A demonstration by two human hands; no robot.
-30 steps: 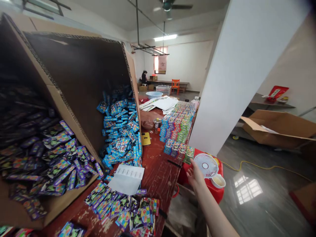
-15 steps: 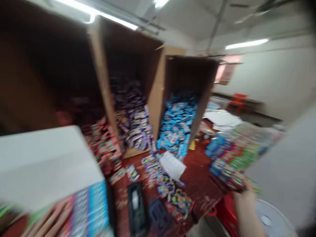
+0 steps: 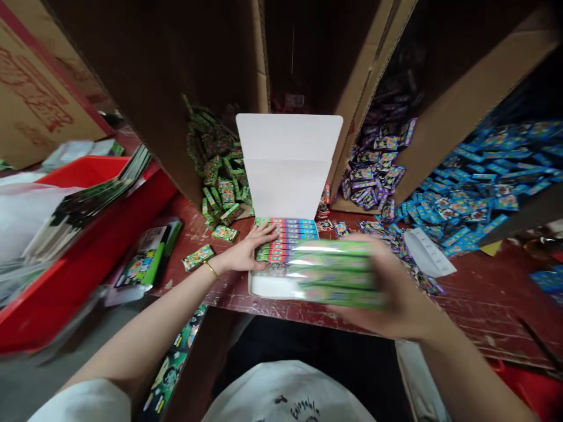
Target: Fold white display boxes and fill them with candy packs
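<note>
A white carton (image 3: 288, 187) with its lid raised stands on the table, its tray holding rows of small colourful packets (image 3: 292, 230). My left hand (image 3: 250, 249) lies on the left end of these packets, fingers stretched and apart, gripping nothing visible. My right hand (image 3: 391, 287) is closed round the right end of a block of green packets (image 3: 338, 272), blurred by motion and shiny on top. The block is over the right front part of the carton and hides some of the rows. Whether it touches them I cannot tell.
Tall cardboard boxes behind hold loose green packets (image 3: 224, 193), purple packets (image 3: 373, 176) and blue packets (image 3: 470, 193). A red bin (image 3: 88, 258) stands at left. Loose packets (image 3: 199, 257) and a white paper slip (image 3: 428, 252) lie on the dark red table (image 3: 475, 310).
The view has swung left and down, centring the carton. My right hand has come in from the far right with its block of packets to the carton. My left hand still rests on packets.
</note>
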